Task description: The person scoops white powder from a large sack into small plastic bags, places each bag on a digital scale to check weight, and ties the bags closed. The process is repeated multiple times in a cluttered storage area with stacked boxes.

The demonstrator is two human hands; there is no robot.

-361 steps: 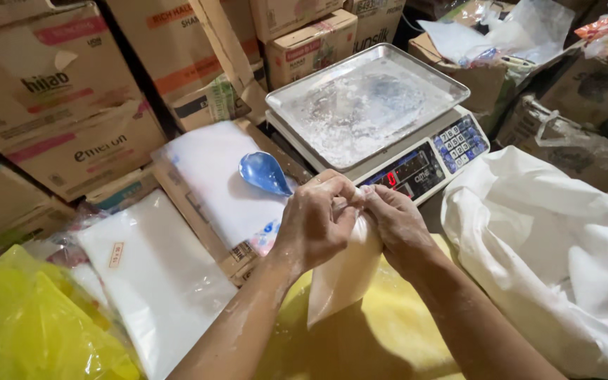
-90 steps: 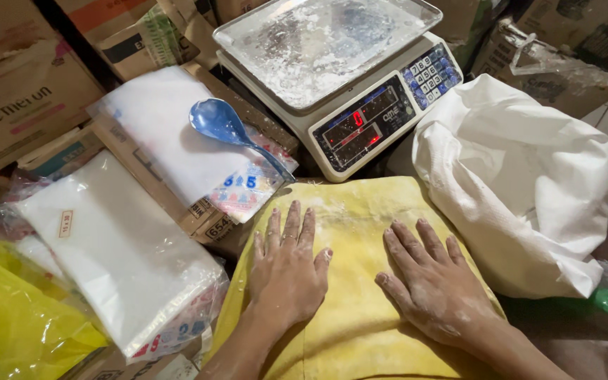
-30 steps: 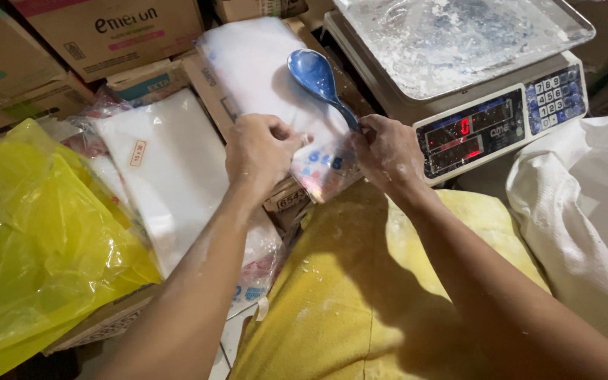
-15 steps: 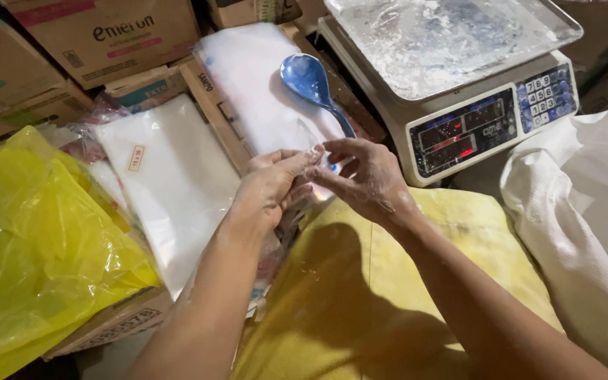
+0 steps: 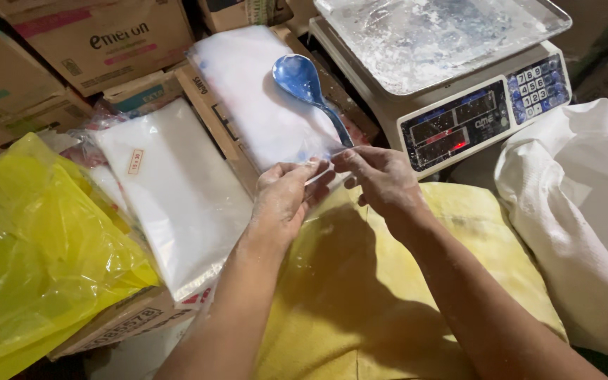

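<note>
While both hands pinch a clear bag (image 5: pixel 316 184), left hand (image 5: pixel 284 200) and right hand (image 5: pixel 381 181) meet below the blue spoon (image 5: pixel 301 79), beside the scale (image 5: pixel 459 105).

Plastic, metal and cloth, most of it dusted with powder

I see a glossy clear plastic bag (image 5: pixel 321 184), a shiny blue plastic spoon (image 5: pixel 302 81), a powder-smeared metal scale tray (image 5: pixel 439 35), matt yellow cloth (image 5: pixel 402 295) and a coarse woven white sack (image 5: pixel 585 204).

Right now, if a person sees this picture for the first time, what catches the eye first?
First the two flour-dusted hands at the centre: the left hand and the right hand pinch a thin clear plastic bag between them, above a yellow sack. Next, the blue spoon lying on a pack of bags, beside the weighing scale with its powdery metal tray.
</note>
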